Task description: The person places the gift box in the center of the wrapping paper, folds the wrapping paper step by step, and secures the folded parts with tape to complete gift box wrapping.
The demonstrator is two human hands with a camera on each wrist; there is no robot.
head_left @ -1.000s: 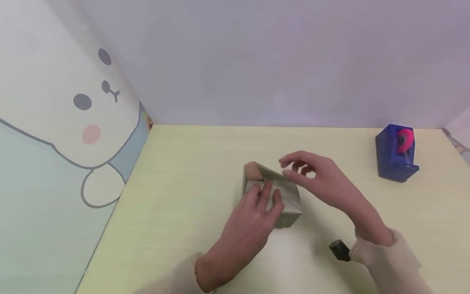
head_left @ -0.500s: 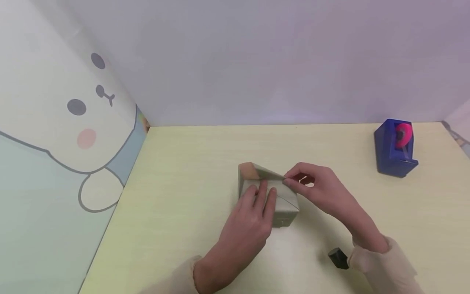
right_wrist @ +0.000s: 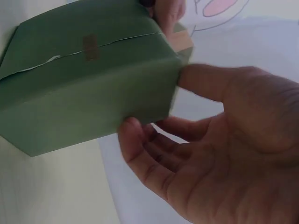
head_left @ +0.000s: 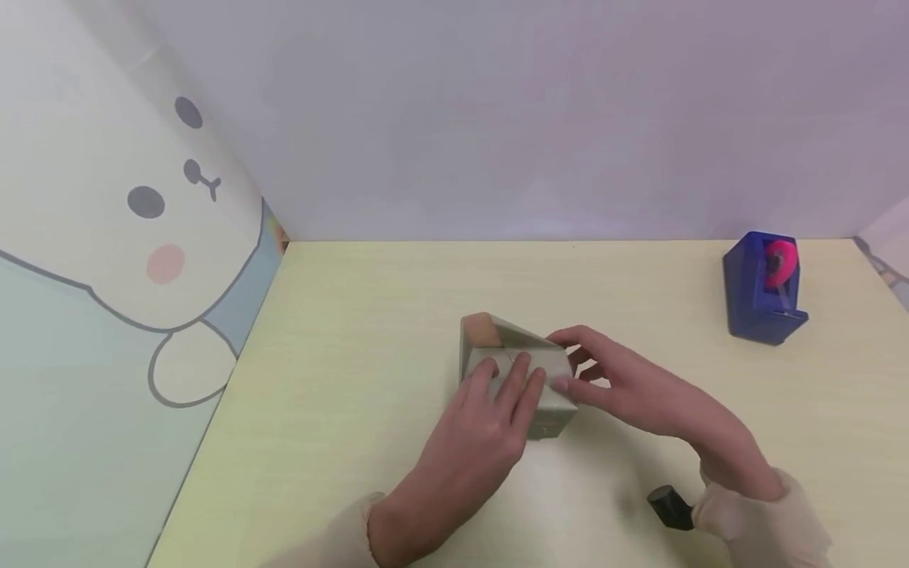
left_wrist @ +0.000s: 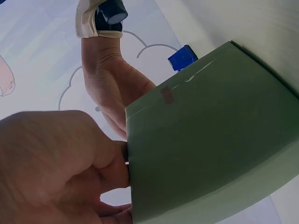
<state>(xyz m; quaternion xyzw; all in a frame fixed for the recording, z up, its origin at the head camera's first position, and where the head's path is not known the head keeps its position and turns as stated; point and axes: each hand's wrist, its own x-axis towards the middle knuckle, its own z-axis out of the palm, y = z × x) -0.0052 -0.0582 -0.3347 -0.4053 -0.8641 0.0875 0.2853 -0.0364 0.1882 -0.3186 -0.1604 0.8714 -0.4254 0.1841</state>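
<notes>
A box wrapped in green paper [right_wrist: 103,98] stands on the table in the middle of the head view. At its upper end a paper flap [head_left: 521,337] stands raised along the far side, beside an orange-brown patch [head_left: 481,330]. My left hand [head_left: 476,450] rests on the folded paper at this end, fingers stretched across it. With my right hand [head_left: 625,386] I hold the upper right corner, thumb on the top edge and fingers on the far side. Both wrist views show a paper seam with a small brown strip [right_wrist: 91,46] across it.
A blue tape dispenser [head_left: 756,296] with a pink core stands at the back right of the pale table [head_left: 355,355]. A wall lies behind, and a cartoon-printed panel [head_left: 114,197] borders the left side. A black object [head_left: 670,507] sits at the right sleeve.
My right hand first reached the raised flap's edge and pinched it, then slid down to the box's right corner. My left hand stayed on top, its fingers shifting slightly.
</notes>
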